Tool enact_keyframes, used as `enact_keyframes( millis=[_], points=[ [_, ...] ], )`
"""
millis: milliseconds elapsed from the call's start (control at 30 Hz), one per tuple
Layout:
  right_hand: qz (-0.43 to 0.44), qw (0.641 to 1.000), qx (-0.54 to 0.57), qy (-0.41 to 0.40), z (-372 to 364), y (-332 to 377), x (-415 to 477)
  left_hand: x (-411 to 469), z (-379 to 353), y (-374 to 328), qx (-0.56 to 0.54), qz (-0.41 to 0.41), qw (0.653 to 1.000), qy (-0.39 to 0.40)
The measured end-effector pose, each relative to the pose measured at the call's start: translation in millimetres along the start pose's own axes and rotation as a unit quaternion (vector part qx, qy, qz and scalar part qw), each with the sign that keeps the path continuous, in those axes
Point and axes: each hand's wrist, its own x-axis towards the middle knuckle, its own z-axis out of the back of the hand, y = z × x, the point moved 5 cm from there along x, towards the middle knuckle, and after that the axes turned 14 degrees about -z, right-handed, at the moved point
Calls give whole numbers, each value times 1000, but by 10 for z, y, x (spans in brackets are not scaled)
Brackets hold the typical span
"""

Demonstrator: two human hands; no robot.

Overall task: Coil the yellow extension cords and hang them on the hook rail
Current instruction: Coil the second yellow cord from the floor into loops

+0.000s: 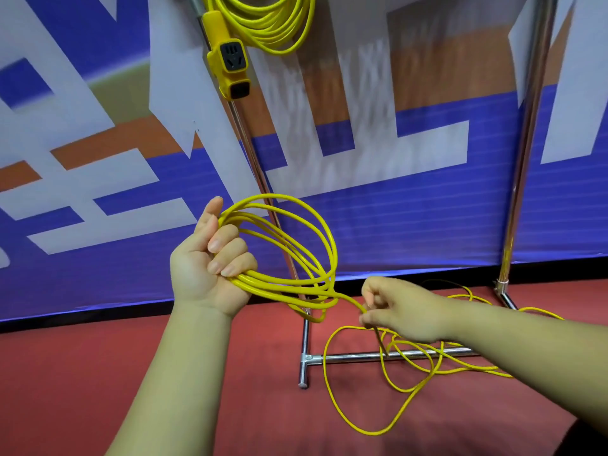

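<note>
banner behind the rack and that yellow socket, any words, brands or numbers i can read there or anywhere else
Banner: only cropped pieces of very large white characters show; no whole character or word can be read.
Yellow socket block: dark outlet faces only; no brand, rating or number is legible.
Yellow cords, hanging coil and the one in the hands: no print visible.
Nothing else carries readable text.

You face a large banner (411, 205) in blue, white and orange, reaching almost to the floor. Below it you see a dark red carpet (230, 373), with a chrome stand (358, 358) resting on it near the banner's lower edge.
</note>
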Motion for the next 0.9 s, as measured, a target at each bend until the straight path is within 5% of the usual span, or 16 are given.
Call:
enact_keyframes(
  millis=[200, 367, 467, 633, 900],
  points=[
    [-79, 961, 263, -41, 421, 140, -99, -109, 173, 117, 205, -2, 979, -21],
    [-87, 961, 261, -23, 502, 357, -234, -268, 83, 499, 510, 46, 853, 97],
    [-109, 969, 224, -1, 488, 410, -264, -322, 31, 652, 581, 74, 792, 170],
    [-132, 941, 313, 17, 531, 383, -270, -373, -14, 820, 583, 95, 785, 188],
    [-130, 882, 450, -62, 611, 360, -247, -414, -121, 1157, 588, 97, 781, 189]
  ],
)
